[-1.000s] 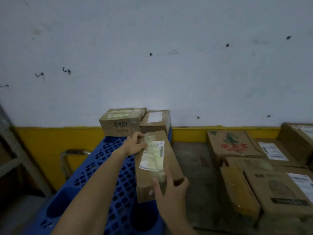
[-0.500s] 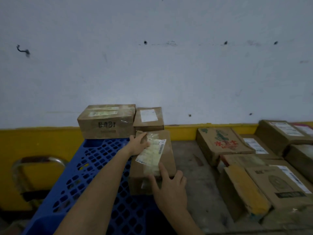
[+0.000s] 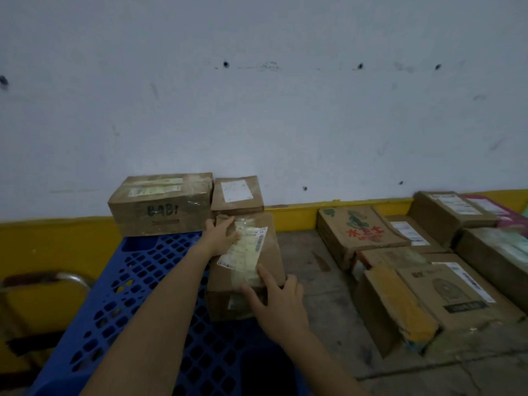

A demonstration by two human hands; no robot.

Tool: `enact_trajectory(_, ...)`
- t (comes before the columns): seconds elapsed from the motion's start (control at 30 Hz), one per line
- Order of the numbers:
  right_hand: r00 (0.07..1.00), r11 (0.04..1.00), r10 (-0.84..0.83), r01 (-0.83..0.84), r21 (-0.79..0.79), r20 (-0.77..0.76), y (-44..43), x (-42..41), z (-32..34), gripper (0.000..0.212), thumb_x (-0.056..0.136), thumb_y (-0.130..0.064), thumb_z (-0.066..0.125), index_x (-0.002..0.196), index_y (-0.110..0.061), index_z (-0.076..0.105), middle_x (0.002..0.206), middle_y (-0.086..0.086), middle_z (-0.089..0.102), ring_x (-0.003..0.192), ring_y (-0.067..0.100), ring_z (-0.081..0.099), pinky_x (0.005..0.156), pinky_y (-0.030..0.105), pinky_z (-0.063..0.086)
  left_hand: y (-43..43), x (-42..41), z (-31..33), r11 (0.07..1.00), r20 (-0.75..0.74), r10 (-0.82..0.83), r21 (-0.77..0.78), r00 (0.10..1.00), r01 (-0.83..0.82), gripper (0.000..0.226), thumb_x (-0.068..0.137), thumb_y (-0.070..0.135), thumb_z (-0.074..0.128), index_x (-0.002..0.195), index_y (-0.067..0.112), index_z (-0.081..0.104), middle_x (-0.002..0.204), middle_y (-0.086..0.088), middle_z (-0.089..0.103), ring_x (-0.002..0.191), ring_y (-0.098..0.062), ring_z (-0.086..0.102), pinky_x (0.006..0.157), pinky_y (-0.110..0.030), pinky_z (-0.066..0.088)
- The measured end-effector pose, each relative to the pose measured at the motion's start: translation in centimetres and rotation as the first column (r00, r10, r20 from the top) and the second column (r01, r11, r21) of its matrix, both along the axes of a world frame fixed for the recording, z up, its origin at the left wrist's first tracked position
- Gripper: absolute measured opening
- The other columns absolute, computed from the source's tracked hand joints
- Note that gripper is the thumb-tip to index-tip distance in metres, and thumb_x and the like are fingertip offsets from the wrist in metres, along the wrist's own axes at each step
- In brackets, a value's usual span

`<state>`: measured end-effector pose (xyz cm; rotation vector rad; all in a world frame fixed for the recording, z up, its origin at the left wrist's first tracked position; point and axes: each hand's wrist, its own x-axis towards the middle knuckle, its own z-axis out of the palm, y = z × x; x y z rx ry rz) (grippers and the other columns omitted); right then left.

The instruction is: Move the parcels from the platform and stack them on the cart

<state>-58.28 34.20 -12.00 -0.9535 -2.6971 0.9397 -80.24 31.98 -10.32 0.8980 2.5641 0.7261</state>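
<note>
A brown parcel (image 3: 247, 267) with a white label has been brought down onto the blue grid deck of the cart (image 3: 128, 284); a second ago it was held tilted above the deck, and now it is seen lying flat along the cart's right edge, its far end just beside the small parcel (image 3: 237, 192) at the back. The left hand (image 3: 225, 235) is laid over the far left corner of the parcel, fingers curled on the top. The right hand (image 3: 275, 301) is pressed against the near end, fingers spread across the top edge. Both hands are still in contact, so the parcel is judged set down but not yet released. A larger box marked in black pen (image 3: 161, 204) sits at the back left of the cart, touching the small parcel. The placing step is taken to be nearly done; a small push to square it up may remain. Many parcels (image 3: 445, 292) are left on the concrete platform (image 3: 323, 281) to the right, so most of the task lies ahead.
</note>
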Motion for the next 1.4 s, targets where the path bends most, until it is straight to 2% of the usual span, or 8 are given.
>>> enact_trajectory(0.17, 0.995, 0.995, 0.089, -0.087, 0.041, -0.049, 1.8, 1.7, 1.1, 0.062, 0.088, -0.067, 0.031, 0.144, -0.045, 0.014, 0.137, 0.007, 0.030, 0.124, 0.029, 0.033, 0.094, 0.038, 0.039, 0.0, 1.5, 1.4, 0.997, -0.292, 0.056, -0.041, 0.955, -0.071, 0.050, 0.093, 0.047, 0.044, 0.139, 0.027, 0.038, 0.145, -0.014, 0.022, 0.129, -0.036, 0.034, 0.101, -0.046, 0.037)
enact_trajectory(0.27, 0.989, 0.983, 0.127, -0.117, 0.139, -0.069, 3.4, 2.9, 2.0, 0.064, 0.089, -0.066, 0.030, 0.145, -0.040, 0.016, 0.133, 0.010, 0.034, 0.120, 0.032, 0.036, 0.087, 0.037, 0.038, 1.1, 3.6, 3.0, 0.997, -0.409, 0.063, -0.013, 0.910, -0.074, 0.047, 0.094, 0.044, 0.043, 0.136, 0.023, 0.042, 0.147, -0.016, 0.026, 0.130, -0.036, 0.034, 0.102, -0.048, 0.038)
enact_trajectory(0.43, 0.988, 0.951, 0.148, -0.133, 0.277, -0.034, 8.2, 6.8, 2.7, 0.065, 0.090, -0.066, 0.028, 0.146, -0.039, 0.012, 0.142, 0.012, 0.032, 0.128, 0.032, 0.035, 0.096, 0.041, 0.037, 5.0, 8.6, 5.3, 1.000, -0.490, 0.001, 0.011, 0.872, 0.005, 0.047, 0.095, 0.044, 0.040, 0.133, 0.017, 0.045, 0.134, -0.017, 0.044, 0.117, -0.034, 0.047, 0.090, -0.043, 0.044)
enact_trajectory(0.63, 0.999, 0.961, 0.041, -0.031, 0.273, -0.028, 17.4, 16.3, 2.4, 0.065, 0.088, -0.066, 0.031, 0.145, -0.041, 0.011, 0.144, 0.013, 0.034, 0.131, 0.031, 0.035, 0.102, 0.046, 0.036, 13.7, 17.9, 5.9, 0.990, -0.522, -0.137, -0.059, 0.842, 0.124, 0.052, 0.097, 0.045, 0.038, 0.141, 0.018, 0.037, 0.138, -0.015, 0.047, 0.124, -0.035, 0.045, 0.100, -0.044, 0.038)
enact_trajectory(0.83, 0.994, 0.950, -0.104, 0.092, 0.299, 0.024, 26.1, 26.9, 1.2, 0.059, 0.091, -0.060, 0.034, 0.143, -0.038, 0.020, 0.137, 0.015, 0.038, 0.123, 0.034, 0.042, 0.094, 0.044, 0.042, 23.9, 28.2, 4.1, 0.957, -0.462, -0.283, -0.080, 0.841, 0.278, 0.050, 0.095, 0.049, 0.036, 0.137, 0.021, 0.041, 0.138, -0.008, 0.049, 0.125, -0.029, 0.045, 0.100, -0.044, 0.042)
enact_trajectory(0.97, 0.968, 0.927, -0.241, 0.208, 0.312, 0.067, 30.0, 32.3, 0.2, 0.063, 0.090, -0.063, 0.032, 0.146, -0.038, 0.017, 0.141, 0.014, 0.035, 0.127, 0.033, 0.037, 0.095, 0.043, 0.042, 29.5, 33.0, 2.6, 0.916, -0.382, -0.395, -0.094, 0.835, 0.390, 0.048, 0.096, 0.045, 0.037, 0.135, 0.019, 0.042, 0.136, -0.010, 0.049, 0.123, -0.029, 0.047, 0.096, -0.042, 0.043)
enact_trajectory(1.13, 0.931, 0.913, -0.351, 0.318, 0.255, 0.097, 33.8, 36.2, -1.2, 0.063, 0.092, -0.059, 0.033, 0.147, -0.037, 0.012, 0.142, 0.014, 0.032, 0.130, 0.033, 0.034, 0.099, 0.043, 0.040, 34.6, 35.9, 0.1, 0.874, -0.356, -0.485, -0.167, 0.799, 0.456, 0.052, 0.097, 0.045, 0.036, 0.143, 0.020, 0.034, 0.145, -0.010, 0.042, 0.130, -0.028, 0.042, 0.103, -0.042, 0.040)
enact_trajectory(1.4, 0.809, 0.798, -0.586, 0.571, 0.194, 0.031, 41.2, 38.5, -2.4, 0.061, 0.091, -0.059, 0.037, 0.145, -0.034, 0.021, 0.150, 0.016, 0.018, 0.136, 0.037, 0.028, 0.103, 0.046, 0.038, 44.6, 37.5, -2.4, 0.786, -0.203, -0.619, -0.169, 0.759, 0.595, 0.055, 0.097, 0.048, 0.033, 0.146, 0.023, 0.026, 0.144, -0.013, 0.035, 0.129, -0.032, 0.041, 0.103, -0.044, 0.038)
